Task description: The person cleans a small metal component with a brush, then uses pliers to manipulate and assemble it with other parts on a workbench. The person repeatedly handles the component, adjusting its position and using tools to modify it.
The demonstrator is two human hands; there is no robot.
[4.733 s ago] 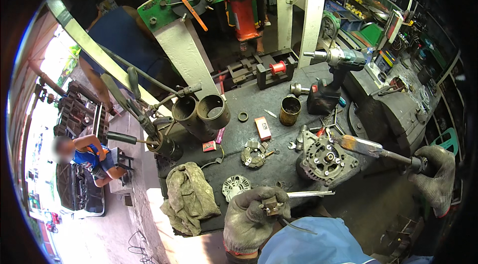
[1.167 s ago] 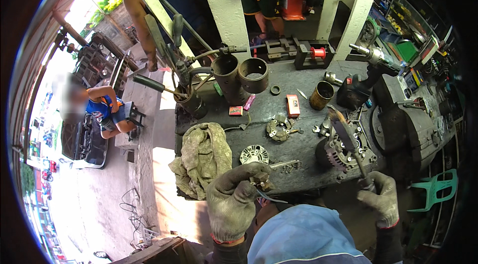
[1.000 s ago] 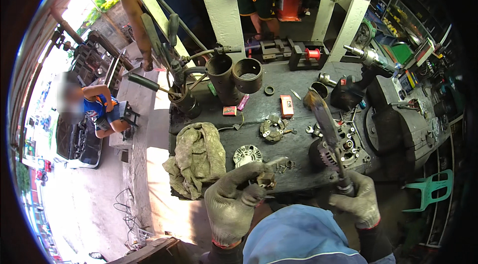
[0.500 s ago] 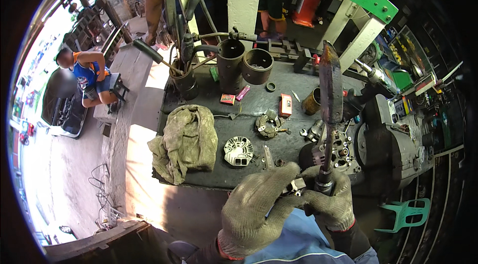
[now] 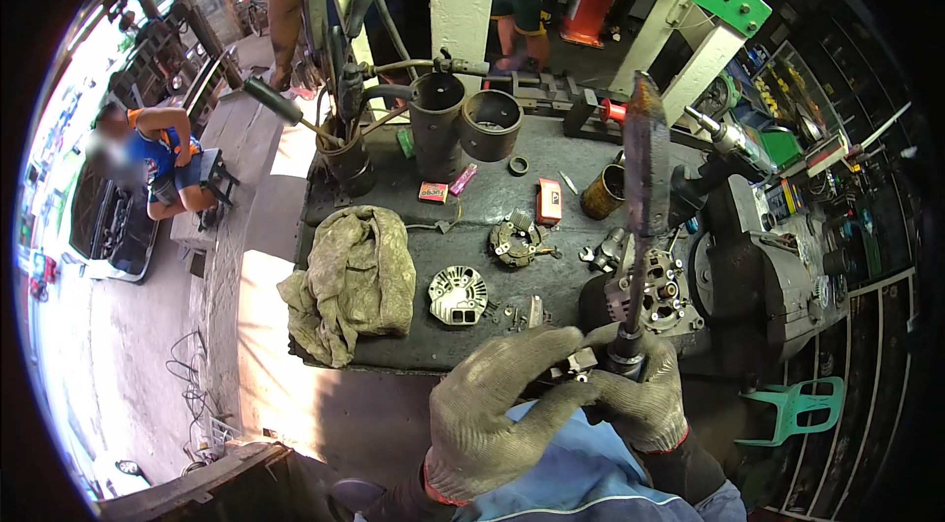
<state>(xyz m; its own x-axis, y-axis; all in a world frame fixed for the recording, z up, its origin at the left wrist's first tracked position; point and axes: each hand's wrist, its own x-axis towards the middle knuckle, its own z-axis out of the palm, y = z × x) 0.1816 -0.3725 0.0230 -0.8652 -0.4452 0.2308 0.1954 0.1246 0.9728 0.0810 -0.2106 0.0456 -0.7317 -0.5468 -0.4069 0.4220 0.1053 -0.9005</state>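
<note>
Both my hands wear grey-green knitted gloves. My left hand (image 5: 507,404) pinches a small pale metal part (image 5: 582,361) between thumb and fingers, close to my right hand. In my right hand (image 5: 640,394) is a soldering iron (image 5: 648,163), as it appears, held upright: a thick dark, rust-stained head on a thin rod with a metal collar at the grip. Most of its handle is hidden by the glove. Behind the iron, on the bench, lies an opened alternator housing (image 5: 661,296). A round vented metal cover (image 5: 458,296) and a rotor-side ring part (image 5: 519,239) lie left of it.
A crumpled cloth (image 5: 359,276) lies on the dark bench (image 5: 394,355) at left. Metal cylinders (image 5: 492,123) and a can of tools (image 5: 346,168) stand behind it, with small boxes (image 5: 549,201) nearby. A grey machine (image 5: 753,276) and a green plastic chair (image 5: 802,411) are at right. People are beyond.
The whole view has shifted slightly, so the bench and its things appear a little further left. Both hands keep their holds on the small metal part and the soldering iron.
</note>
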